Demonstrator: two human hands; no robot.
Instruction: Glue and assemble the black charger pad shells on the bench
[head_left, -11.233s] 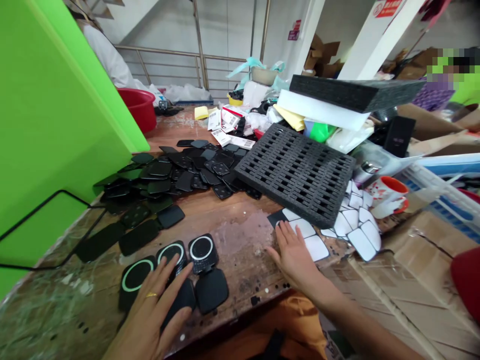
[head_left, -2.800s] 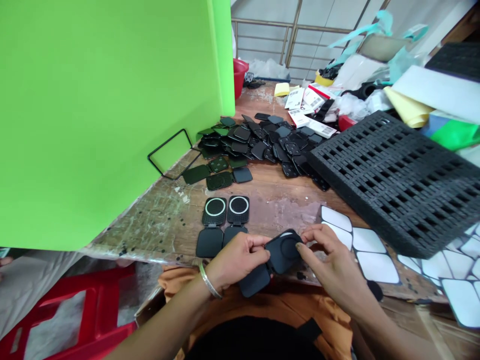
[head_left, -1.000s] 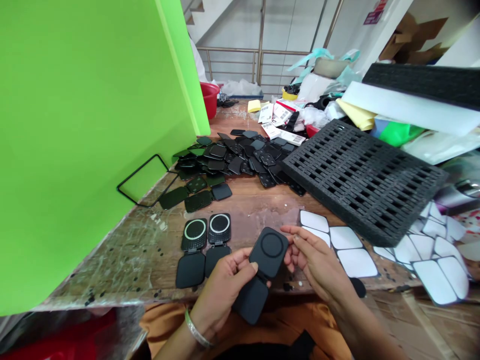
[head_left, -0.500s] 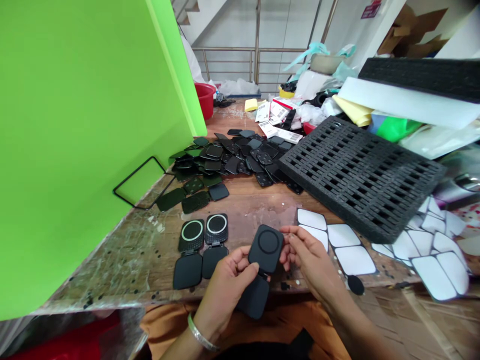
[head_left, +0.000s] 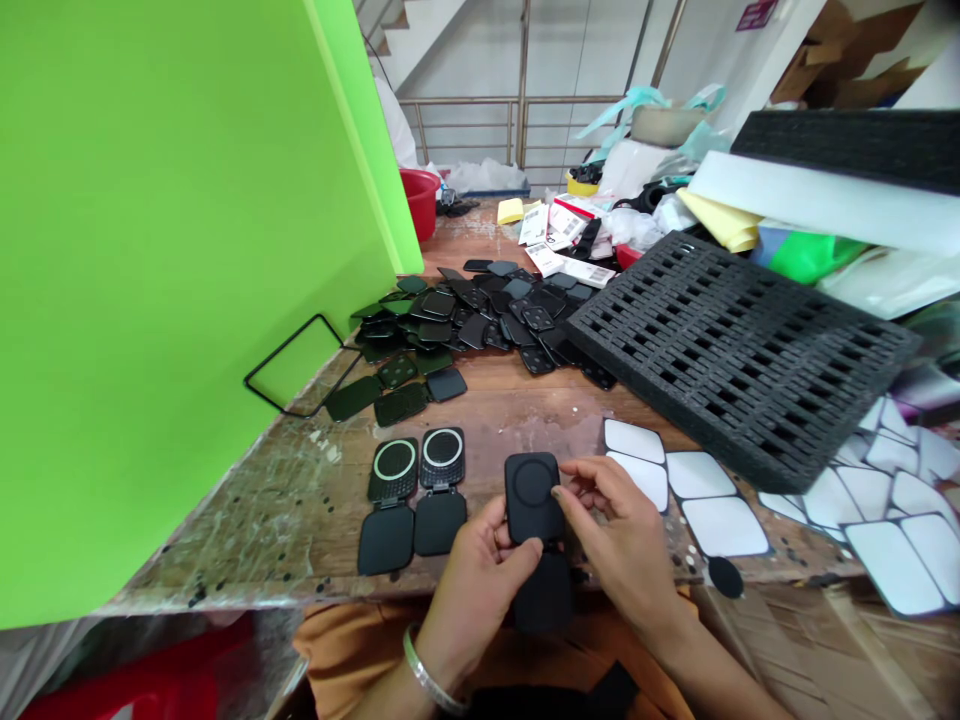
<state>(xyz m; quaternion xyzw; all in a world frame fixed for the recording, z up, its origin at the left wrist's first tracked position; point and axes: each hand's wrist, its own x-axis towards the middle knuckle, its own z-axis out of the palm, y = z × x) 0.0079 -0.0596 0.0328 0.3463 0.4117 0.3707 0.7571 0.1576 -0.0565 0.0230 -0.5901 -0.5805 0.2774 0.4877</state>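
A black folding charger (head_left: pixel 533 498) with a faint ring on its upper panel is held unfolded over the table's front edge. My left hand (head_left: pixel 491 560) pinches it near the hinge, thumb on the front. At its right edge, my right hand (head_left: pixel 619 525) is closed, with the thumb tip on the panel face and the fingers partly hidden. The lower panel (head_left: pixel 544 592) hangs in shadow below. To the left lie two similar unfolded chargers, a left one (head_left: pixel 386 540) and a right one (head_left: pixel 441 522), each with a pale ring on its upper panel.
A heap of black panels (head_left: pixel 480 310) covers the table's middle back. A slotted black foam tray (head_left: pixel 742 350) lies at right, with white-faced sheets (head_left: pixel 724 525) in front and a black disc (head_left: pixel 725 577) at the edge. A green board (head_left: pixel 187 250) stands left, by a thin black frame (head_left: pixel 281 350).
The charger has turned more upright. My right hand has come in against its right edge, its thumb now on the face. The view has shifted slightly.
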